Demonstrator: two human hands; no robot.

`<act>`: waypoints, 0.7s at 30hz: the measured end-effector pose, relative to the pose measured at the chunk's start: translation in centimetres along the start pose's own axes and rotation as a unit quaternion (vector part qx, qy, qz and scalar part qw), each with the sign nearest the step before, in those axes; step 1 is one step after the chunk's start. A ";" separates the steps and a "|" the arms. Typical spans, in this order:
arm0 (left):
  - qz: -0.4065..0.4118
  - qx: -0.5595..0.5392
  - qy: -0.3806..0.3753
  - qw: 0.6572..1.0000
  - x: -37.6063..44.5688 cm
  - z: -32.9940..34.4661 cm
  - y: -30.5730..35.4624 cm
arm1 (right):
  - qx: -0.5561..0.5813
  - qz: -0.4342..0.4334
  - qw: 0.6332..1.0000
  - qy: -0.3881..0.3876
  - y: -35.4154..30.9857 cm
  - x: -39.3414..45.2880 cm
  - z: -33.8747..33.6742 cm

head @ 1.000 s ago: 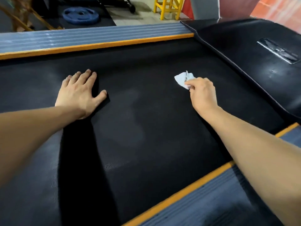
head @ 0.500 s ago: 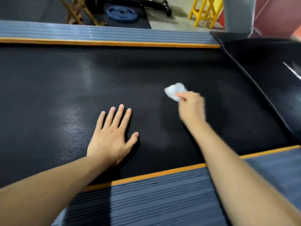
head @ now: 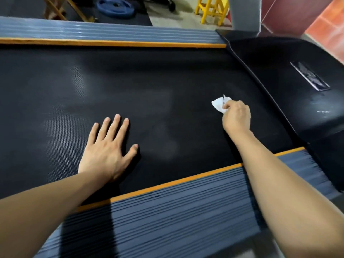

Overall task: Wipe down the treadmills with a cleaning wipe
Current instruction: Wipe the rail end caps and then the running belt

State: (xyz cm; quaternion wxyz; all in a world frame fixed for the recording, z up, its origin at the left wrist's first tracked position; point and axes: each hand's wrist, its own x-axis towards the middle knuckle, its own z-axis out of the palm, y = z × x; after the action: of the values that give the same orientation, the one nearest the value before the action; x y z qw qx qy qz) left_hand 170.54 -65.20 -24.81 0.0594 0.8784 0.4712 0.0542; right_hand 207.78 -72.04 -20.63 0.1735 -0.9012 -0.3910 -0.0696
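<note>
We are pinching the crumpled white cleaning wipe (head: 219, 105) in our right hand (head: 236, 118), pressing it against the black treadmill belt (head: 167, 75) near the motor hood (head: 290, 71) to scrub there; our left hand (head: 109, 148) is lying flat, fingers spread, on the belt, seemingly bracing us as we are leaning across the grey side rail (head: 176, 216)

A single head-worn camera looks forward and steeply down from close above the treadmill belt (head: 149, 86), both forearms reaching in from the bottom edge, gym floor (head: 167, 19) beyond.
</note>
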 end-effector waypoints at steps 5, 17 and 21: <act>-0.002 -0.007 0.003 1.000 -0.1 0.2 0.0 | 0.032 0.048 0.998 0.006 -1.8 0.0 0.1; -0.002 -0.007 -0.004 1.000 0.1 -0.2 0.1 | 0.135 -0.116 0.979 -0.102 -10.6 -8.7 -0.9; 0.000 -0.012 -0.007 1.000 0.1 -0.2 -0.1 | 0.144 -0.298 0.934 -0.132 -13.7 -13.3 -1.0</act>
State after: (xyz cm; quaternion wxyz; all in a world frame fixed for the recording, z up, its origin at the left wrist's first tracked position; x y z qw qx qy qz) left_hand 170.44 -65.07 -24.61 0.0736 0.8779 0.4700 0.0541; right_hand 188.68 -72.77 -19.67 0.2192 -0.7095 -0.6672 0.0586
